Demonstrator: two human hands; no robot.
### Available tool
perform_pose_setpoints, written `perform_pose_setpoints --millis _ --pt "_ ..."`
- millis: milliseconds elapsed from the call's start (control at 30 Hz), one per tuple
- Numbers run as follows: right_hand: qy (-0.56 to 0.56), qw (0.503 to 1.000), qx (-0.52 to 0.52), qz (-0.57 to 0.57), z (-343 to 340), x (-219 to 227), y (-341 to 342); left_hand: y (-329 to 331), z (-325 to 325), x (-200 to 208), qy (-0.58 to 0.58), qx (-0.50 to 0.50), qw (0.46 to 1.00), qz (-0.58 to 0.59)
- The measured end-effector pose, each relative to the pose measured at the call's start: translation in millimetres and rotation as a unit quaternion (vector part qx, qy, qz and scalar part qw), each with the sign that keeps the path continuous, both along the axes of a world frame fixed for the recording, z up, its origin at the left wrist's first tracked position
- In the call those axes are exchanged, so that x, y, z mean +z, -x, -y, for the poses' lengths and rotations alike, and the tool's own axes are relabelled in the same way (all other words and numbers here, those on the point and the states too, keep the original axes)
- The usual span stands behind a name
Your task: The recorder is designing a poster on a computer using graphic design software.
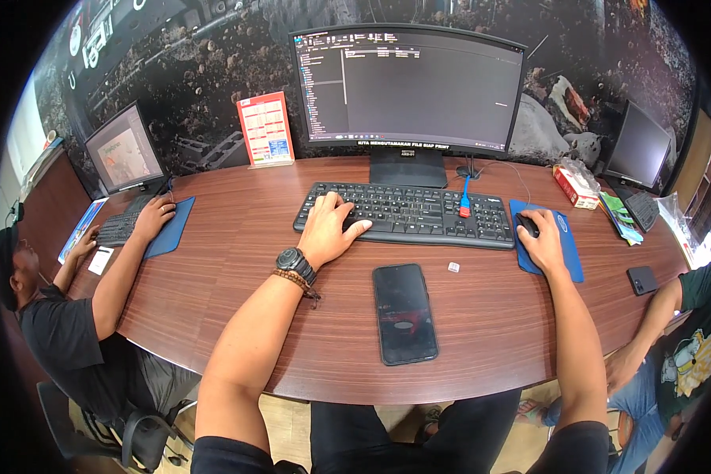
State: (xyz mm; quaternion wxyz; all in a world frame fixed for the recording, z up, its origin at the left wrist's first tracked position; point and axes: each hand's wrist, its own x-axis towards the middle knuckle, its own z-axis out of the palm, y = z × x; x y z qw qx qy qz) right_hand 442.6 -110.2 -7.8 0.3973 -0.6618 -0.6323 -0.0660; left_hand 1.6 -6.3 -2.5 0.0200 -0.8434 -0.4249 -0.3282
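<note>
Black keyboard (403, 209) beneath the left hand (328, 229): fingers loosely spread over its left-end keys, free of any grip, thumb out to the right. Right hand (543, 235): fingers curled over a dark mouse (527, 227) on a blue pad (570, 253), just right of the keyboard. Between both sets of fingers, blue-and-red plug (465, 204) lying across keys. Bodyward of the fingers: small whitish block (453, 267), dark phone (405, 316) on wood-grain desk (324, 340). Beyond the fingertips: lit, wide monitor (411, 91); left of it, red-edged card (265, 126).
</note>
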Motion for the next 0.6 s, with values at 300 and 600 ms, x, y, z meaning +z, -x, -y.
perform_pose_setpoints --millis 300,600 --pt "-0.009 1.000 0.011 0.004 -1.0 -3.0 -3.5 -0.1 1.1 0.3 0.004 0.003 1.000 -0.007" --pt "-0.010 1.000 0.010 0.001 -1.2 -1.5 -2.6 0.0 0.6 0.7 0.003 -0.001 1.000 -0.003"
